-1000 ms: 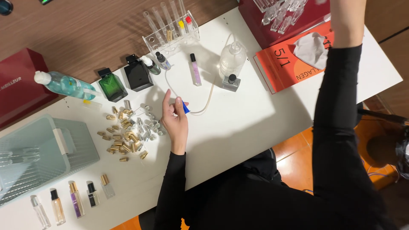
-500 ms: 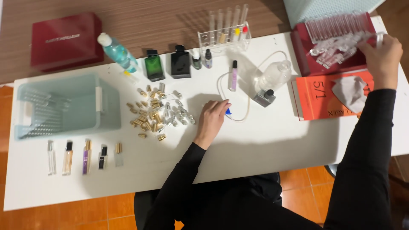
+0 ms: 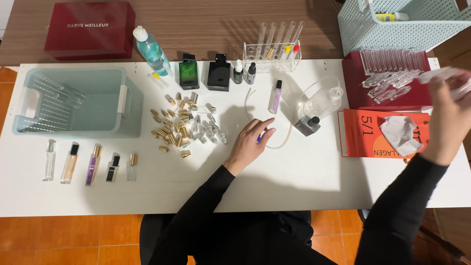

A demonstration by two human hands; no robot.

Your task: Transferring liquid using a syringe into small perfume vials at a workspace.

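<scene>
1. Left hand (image 3: pixel 250 145) rests on the white surface (image 3: pixel 304 186), fingers loosely curled around a small blue-tipped item (image 3: pixel 258 139) that is mostly hidden; what it is cannot be told.
2. Right hand (image 3: pixel 449 120) is raised at the right edge, closed on a clear plastic item (image 3: pixel 444 76) that is blurred by motion.
3. A thin clear tube (image 3: pixel 287 137) runs from beside the left hand towards a clear pump bottle (image 3: pixel 321 103) lying next to a small square bottle with a black cap (image 3: pixel 308 125).
4. A pale green basket (image 3: pixel 73 100) stands at the left; it holds a few clear vials, hard to make out.
5. A clear rack (image 3: pixel 272 49) holds upright test tubes, two with coloured stoppers.
6. A dark red tray (image 3: pixel 387 81) holds clear vials, some in a row, some loose.
7. A second basket (image 3: pixel 407 22), cut off at the top right, holds a small yellow-banded item.
8. Gold and silver caps (image 3: pixel 184 125) lie scattered between the basket and the left hand.
9. Five slim spray bottles (image 3: pixel 91 164) lie in a row at the lower left.
10. A green bottle (image 3: pixel 188 73) and a black bottle (image 3: pixel 218 73) stand at the far edge.
11. An orange box (image 3: pixel 368 135) carries a crumpled white tissue (image 3: pixel 400 135).
</scene>
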